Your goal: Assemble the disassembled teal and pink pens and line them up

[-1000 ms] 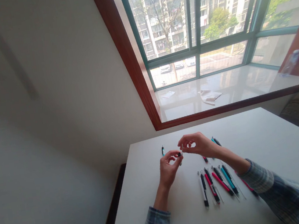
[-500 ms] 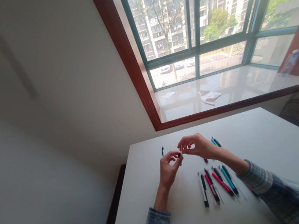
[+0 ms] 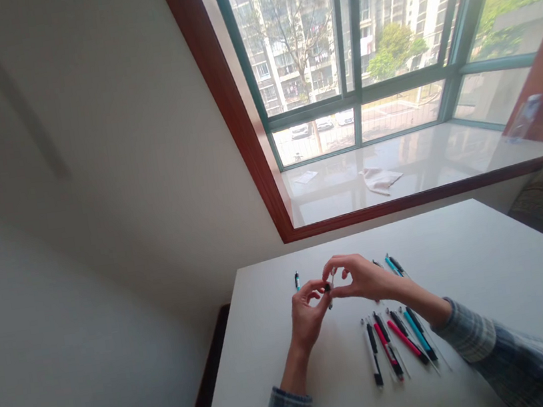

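Above the far part of the white table, my left hand (image 3: 307,314) pinches a pen barrel (image 3: 327,288) with a black end, the rest of it mostly behind the fingers. My right hand (image 3: 357,277) meets it from the right, thumb and fingertips closed on a thin, pale pen part (image 3: 332,276) at the barrel's end. Whether that part is a refill or a spring is too small to tell. Nearer me lie a white and black pen (image 3: 374,354), a red and black pen (image 3: 387,349), another red pen (image 3: 406,341) and a blue pen (image 3: 419,334), with thin clear refills between them.
A blue and black pen (image 3: 297,281) lies beyond my left hand. More pens (image 3: 394,264) lie behind my right forearm. The white table (image 3: 256,381) borders a wall on the left and a window sill (image 3: 336,201) with a crumpled cloth (image 3: 381,180) on it.
My right hand has come slightly down and closer to my left, bringing the thin part against the barrel's end. The view has tilted a little; the pens on the table lie as before.
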Tool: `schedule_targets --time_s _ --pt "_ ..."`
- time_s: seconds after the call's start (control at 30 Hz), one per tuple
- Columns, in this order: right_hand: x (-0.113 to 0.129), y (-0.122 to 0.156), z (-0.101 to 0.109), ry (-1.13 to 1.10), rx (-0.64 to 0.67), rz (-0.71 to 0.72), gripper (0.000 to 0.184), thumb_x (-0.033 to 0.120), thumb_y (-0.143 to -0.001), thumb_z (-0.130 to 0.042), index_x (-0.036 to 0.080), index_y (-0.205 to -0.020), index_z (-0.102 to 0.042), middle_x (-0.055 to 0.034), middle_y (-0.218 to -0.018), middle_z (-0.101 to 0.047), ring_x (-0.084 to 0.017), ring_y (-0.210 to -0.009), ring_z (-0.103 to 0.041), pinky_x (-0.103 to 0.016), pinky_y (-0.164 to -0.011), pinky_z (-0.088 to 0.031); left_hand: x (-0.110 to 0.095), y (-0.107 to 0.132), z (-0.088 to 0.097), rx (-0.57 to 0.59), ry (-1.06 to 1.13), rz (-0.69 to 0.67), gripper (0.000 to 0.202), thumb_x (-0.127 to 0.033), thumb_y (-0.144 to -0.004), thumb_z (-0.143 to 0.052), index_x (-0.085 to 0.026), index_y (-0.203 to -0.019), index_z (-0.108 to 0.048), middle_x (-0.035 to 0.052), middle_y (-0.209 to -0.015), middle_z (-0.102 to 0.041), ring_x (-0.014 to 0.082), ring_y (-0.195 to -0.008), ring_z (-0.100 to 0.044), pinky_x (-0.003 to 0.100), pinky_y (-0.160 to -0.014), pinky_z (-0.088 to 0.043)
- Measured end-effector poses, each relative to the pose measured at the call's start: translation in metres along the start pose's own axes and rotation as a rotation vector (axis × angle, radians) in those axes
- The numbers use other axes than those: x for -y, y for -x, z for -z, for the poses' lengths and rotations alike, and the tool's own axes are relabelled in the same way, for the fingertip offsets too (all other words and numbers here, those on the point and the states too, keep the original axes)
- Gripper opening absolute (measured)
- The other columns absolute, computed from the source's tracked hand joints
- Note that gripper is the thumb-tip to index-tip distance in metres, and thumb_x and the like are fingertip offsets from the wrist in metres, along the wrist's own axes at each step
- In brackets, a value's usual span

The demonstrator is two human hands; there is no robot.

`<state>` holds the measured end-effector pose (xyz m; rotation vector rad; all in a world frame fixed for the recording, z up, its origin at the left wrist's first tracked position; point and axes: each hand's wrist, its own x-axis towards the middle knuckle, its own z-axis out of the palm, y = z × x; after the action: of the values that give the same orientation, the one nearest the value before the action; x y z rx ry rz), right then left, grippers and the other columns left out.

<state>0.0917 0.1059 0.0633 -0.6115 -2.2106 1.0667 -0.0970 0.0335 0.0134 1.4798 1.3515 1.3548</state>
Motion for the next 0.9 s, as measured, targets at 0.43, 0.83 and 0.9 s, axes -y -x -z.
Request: schedule_targets --time_s 0.43,0.83,0.9 --pt "0.001 -0.002 -0.007 0.018 -0.053 0.021 0.007 0.028 -0.085 -0.076 0.023 -0.090 -0.074 -0.0044 -0.103 -0.073 -0.020 -0.094 -0.068 -0.034 -0.082 -0.056 -0.001 0.001 0.002 0.014 -0.056 -0.019 0.028 -0.041 -0.085 -0.075 -0.019 -0.100 -0.079 0.0075 -0.094 -0.076 0.0197 -0.081 -0.063 0.031 -0.075 -0.050" --pt "0.006 -0.004 0.031 -0.346 -0.238 -0.039 0.030 0.044 -0.089 -0.071 0.018 -0.105 -0.073 -0.0090 -0.103 -0.076 -0.023 -0.098 -0.070 -0.038 -0.089 -0.057 0.002 0.001 0.000 -0.007 -0.072 0.004 0.015 -0.032 -0.085 -0.073 -0.018 -0.088 -0.076 0.0072 -0.090 -0.075 0.0195 -0.082 -0.065 0.031 -0.075 -0.051" --pt "0.002 -0.004 0.038 -0.303 -0.273 -0.048 0.034 0.047 -0.090 -0.069 0.019 -0.108 -0.074 -0.0092 -0.103 -0.075 -0.023 -0.095 -0.070 -0.036 -0.085 -0.057 0.004 0.001 0.000 -0.015 -0.072 0.006 0.015 -0.033 -0.084 -0.074 -0.018 -0.087 -0.076 0.0070 -0.089 -0.075 0.0196 -0.081 -0.065 0.030 -0.075 -0.051"
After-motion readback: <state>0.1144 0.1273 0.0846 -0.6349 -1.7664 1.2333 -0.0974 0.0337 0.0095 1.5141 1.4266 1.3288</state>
